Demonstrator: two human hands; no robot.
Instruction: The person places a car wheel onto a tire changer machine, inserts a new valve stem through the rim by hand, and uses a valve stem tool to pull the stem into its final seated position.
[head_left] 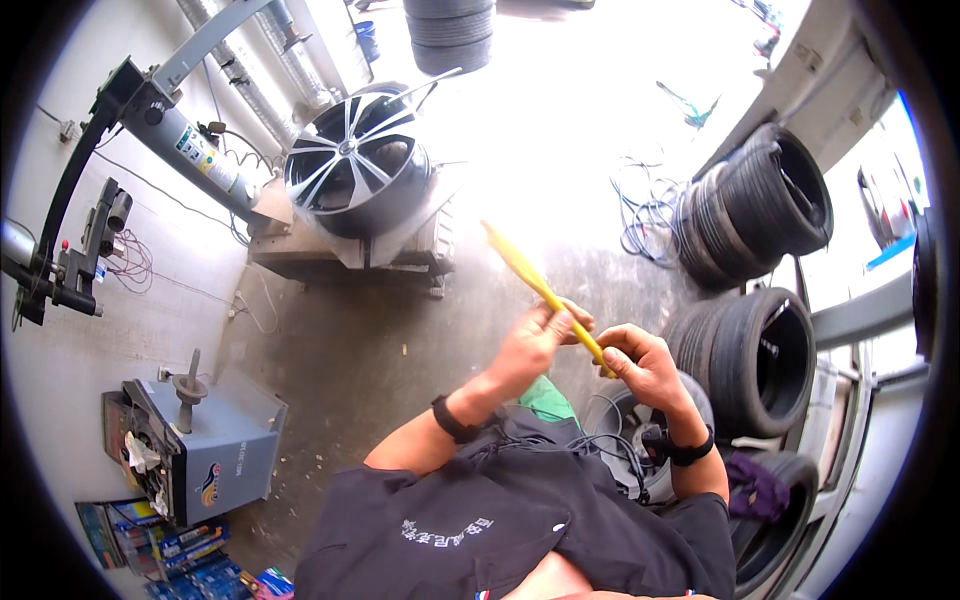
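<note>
Held diagonally in front of me is a long yellow bar (525, 268), wider and flatter toward its far end, which points up and left. My left hand (535, 340) is closed around its middle, with the thumb along it. At the near end of the bar, my right hand (642, 365) pinches it between thumb and curled fingers. Beyond my left hand, a silver and black alloy wheel (348, 147) without a tyre lies face up on a tyre changer (345, 262). The bar and the wheel are apart.
Stacked tyres (765, 205) and another tyre (785, 360) line the right side. A grey-blue balancing machine (232, 455) stands at lower left, beside blue packages (190, 545). A machine arm (190, 150) slants along the left wall. Loose cables (645, 215) lie on the floor.
</note>
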